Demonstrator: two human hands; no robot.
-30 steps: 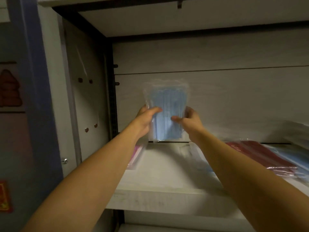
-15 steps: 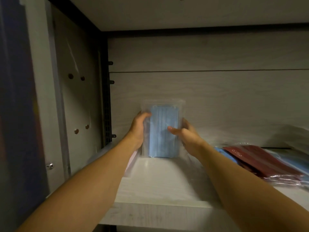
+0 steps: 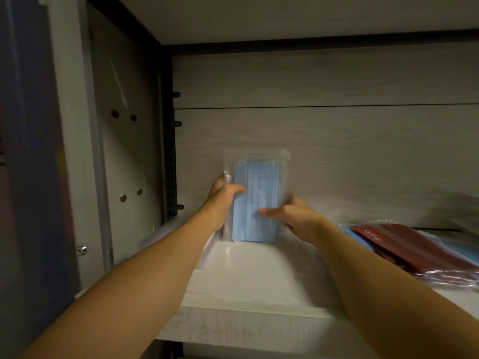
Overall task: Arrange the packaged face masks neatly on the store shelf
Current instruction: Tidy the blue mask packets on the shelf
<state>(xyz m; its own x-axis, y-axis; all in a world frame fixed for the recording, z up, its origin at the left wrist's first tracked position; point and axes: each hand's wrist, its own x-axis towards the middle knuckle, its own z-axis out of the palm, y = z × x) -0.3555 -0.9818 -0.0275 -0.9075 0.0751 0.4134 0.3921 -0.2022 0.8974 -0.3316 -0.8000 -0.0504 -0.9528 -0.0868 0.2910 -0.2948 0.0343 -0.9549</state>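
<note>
A clear pack of blue face masks (image 3: 256, 198) stands upright on the white shelf board (image 3: 254, 281), close to the back panel. My left hand (image 3: 223, 195) grips its left edge, thumb across the front. My right hand (image 3: 293, 216) holds the right edge, its thumb laid on the front of the pack. A loose pile of dark red mask packs (image 3: 414, 250) and blue mask packs (image 3: 461, 252) lies flat on the shelf at the right.
The cabinet's left side wall (image 3: 124, 164) with peg holes stands close to my left arm. Another clear pack (image 3: 207, 250) lies flat under my left forearm. The shelf above (image 3: 285, 16) closes the space overhead.
The blue pack has come down from mid-air and now stands with its bottom edge on the shelf board. Both hands moved down and inward with it, still holding its sides.
</note>
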